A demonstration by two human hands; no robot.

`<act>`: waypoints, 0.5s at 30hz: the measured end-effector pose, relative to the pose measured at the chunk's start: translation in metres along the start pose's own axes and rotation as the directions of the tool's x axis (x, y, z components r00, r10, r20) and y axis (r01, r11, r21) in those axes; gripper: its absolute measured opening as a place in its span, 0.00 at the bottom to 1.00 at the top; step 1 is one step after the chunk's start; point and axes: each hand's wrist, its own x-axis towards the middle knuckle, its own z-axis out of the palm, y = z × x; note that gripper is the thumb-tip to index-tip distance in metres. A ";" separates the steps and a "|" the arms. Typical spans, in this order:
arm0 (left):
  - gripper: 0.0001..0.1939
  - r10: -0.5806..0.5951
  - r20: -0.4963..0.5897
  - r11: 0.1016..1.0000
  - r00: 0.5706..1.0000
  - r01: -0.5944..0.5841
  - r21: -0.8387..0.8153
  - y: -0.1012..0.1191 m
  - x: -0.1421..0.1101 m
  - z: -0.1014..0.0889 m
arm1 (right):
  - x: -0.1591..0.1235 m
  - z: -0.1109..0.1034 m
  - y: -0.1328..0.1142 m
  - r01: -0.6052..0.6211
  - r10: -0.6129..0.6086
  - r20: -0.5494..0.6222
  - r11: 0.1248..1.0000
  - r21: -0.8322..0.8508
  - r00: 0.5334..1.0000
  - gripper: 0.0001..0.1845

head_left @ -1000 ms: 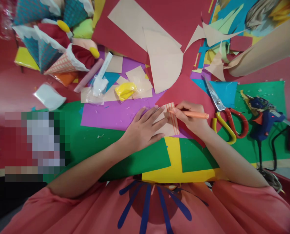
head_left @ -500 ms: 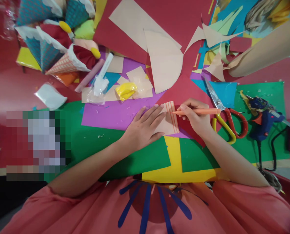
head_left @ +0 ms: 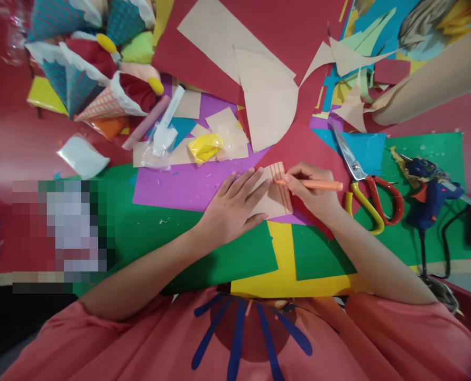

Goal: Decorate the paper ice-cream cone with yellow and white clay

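My left hand (head_left: 233, 207) lies flat with fingers spread on a small beige paper piece (head_left: 275, 197) that carries several orange lines along its right side. My right hand (head_left: 312, 191) is closed on an orange pen (head_left: 318, 185), whose tip touches the lined edge of the paper. The paper rests on purple (head_left: 179, 185) and red sheets (head_left: 298, 145) in the middle of the table.
Red-and-yellow-handled scissors (head_left: 362, 182) lie just right of my right hand. A blue glue gun (head_left: 427, 193) with its cord sits further right on a green sheet (head_left: 429, 145). Paper cones (head_left: 96, 95), scraps, a yellow wad (head_left: 204, 147) and beige cutouts (head_left: 269, 106) crowd the far side.
The pen pulled a little to the right half a second ago, then came back onto the lined edge. My left hand has stayed on the paper.
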 end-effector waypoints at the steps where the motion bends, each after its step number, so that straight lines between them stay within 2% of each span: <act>1: 0.31 0.001 0.000 1.000 1.000 -0.001 0.004 0.000 0.000 0.000 | 0.000 0.000 0.000 0.002 -0.002 0.000 1.000 -0.009 1.000 0.09; 7: 0.31 -0.001 -0.002 1.000 1.000 0.001 -0.004 0.000 0.000 -0.001 | 0.000 -0.001 0.000 -0.001 0.002 0.021 0.999 -0.048 1.000 0.11; 12: 0.31 -0.014 0.022 0.999 1.000 0.015 -0.035 -0.001 -0.001 0.000 | 0.000 -0.001 0.002 -0.011 0.011 0.029 1.000 -0.009 1.000 0.12; 15: 0.31 -0.020 0.034 0.999 0.999 0.022 -0.044 0.000 -0.001 -0.001 | 0.001 -0.002 0.000 -0.060 0.059 0.043 0.998 0.025 0.997 0.12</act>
